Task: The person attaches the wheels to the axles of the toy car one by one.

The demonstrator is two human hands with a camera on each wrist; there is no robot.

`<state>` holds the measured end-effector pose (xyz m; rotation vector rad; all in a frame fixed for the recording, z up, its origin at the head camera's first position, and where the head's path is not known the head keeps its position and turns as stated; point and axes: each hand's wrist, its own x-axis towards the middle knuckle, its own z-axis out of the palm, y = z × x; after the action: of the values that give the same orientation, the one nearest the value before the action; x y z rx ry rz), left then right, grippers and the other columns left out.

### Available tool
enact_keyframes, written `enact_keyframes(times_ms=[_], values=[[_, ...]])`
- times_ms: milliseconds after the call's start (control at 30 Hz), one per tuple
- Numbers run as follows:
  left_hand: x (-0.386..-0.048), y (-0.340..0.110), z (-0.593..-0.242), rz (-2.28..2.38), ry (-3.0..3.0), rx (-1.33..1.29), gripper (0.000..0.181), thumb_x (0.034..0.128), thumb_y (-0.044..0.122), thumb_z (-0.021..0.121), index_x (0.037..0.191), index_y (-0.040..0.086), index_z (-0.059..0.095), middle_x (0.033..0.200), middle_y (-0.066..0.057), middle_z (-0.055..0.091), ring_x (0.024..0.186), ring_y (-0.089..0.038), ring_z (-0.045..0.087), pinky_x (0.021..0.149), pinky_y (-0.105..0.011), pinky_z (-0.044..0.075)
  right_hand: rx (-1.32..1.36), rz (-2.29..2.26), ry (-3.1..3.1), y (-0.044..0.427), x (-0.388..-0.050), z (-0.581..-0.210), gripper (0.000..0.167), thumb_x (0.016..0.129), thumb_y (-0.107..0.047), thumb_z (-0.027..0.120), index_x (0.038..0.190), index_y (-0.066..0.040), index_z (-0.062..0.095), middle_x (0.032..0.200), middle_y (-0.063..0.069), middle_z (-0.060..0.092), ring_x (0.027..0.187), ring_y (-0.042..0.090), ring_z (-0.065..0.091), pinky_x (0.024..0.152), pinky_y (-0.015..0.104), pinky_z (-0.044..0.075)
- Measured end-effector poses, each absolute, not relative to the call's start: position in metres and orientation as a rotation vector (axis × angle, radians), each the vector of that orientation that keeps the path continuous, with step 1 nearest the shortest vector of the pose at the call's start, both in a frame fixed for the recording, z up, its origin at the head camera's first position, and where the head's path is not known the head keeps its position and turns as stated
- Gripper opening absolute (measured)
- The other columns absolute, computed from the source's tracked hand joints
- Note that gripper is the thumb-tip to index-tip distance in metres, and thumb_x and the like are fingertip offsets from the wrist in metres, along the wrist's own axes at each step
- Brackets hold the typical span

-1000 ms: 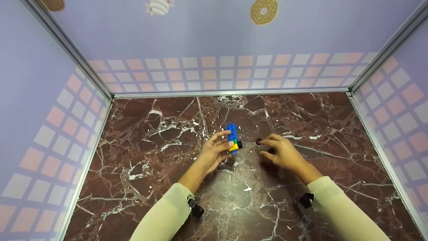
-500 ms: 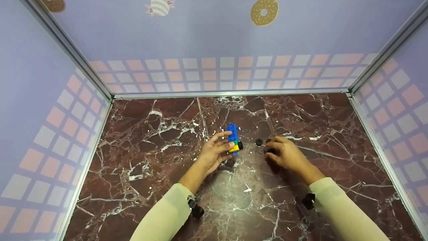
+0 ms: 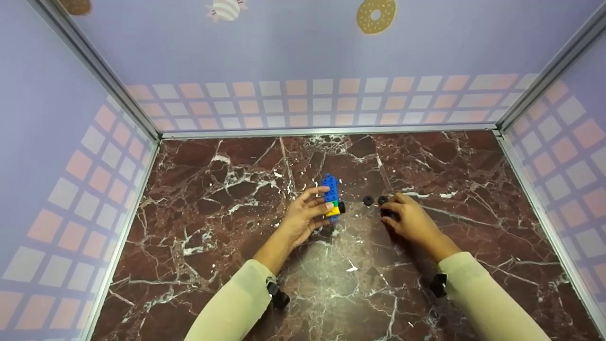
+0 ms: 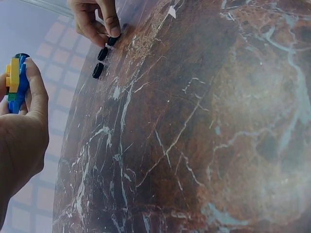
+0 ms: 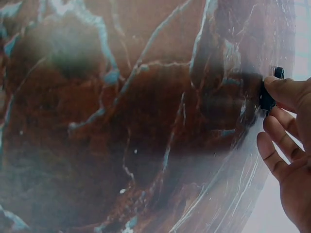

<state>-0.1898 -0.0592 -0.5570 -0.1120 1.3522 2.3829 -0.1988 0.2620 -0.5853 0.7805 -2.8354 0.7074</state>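
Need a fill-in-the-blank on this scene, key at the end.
1. The left hand holds a toy with blue, green and ____ parts.
2. The right hand touches a loose wheel coloured ____.
3. In the head view, two more wheels lie on the ____ side of the toy.

Missing words: yellow; black; right.

No words, labels, brands, numbers or signs can be read in any of the 3 views, head or either wrist.
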Motion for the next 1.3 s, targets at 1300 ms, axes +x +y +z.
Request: enact_keyframes(times_ms=[1300], values=[[-0.185, -0.057, -0.562, 2.322, 1.457, -0.064, 0.047, 0.0988, -0.009, 0.073, 0.142, 0.008, 0.065, 0.123, -0.010, 0.067, 0.102, -0.026, 0.076, 0.080, -0.033, 0.070, 0.739, 0.762, -2.794, 0.267, -0.195, -0.577, 0.025, 0.093, -0.006, 0.085, 0.115, 0.003, 0.080, 0.105, 0.015, 0.065, 0.091, 0.031, 0.063, 0.081, 0.052, 0.057]])
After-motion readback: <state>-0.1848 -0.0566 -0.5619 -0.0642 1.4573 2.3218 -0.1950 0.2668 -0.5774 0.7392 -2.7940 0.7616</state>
